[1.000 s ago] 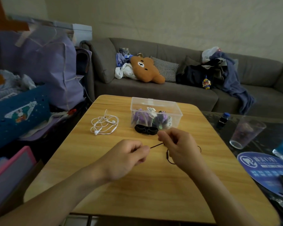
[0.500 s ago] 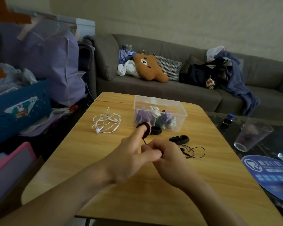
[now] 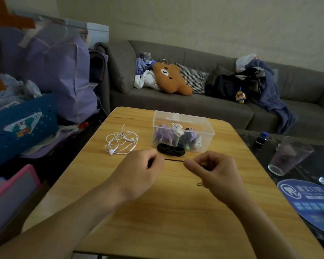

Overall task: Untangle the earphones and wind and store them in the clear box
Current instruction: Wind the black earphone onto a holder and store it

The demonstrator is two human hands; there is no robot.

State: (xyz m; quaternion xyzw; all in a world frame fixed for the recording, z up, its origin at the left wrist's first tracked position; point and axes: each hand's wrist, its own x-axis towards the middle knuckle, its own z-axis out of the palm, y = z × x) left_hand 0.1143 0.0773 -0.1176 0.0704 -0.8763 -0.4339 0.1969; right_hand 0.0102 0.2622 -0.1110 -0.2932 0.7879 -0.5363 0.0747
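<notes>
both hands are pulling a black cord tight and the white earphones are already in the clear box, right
Not quite. The head view shows the white earphones lying tangled on the table, left of the clear box. The left hand and right hand do stretch the black cord between them.

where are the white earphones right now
In the head view the white earphones lie in a loose coil on the wooden table, on its far left part, left of the clear box and beyond the left hand, which is not touching them.
</notes>
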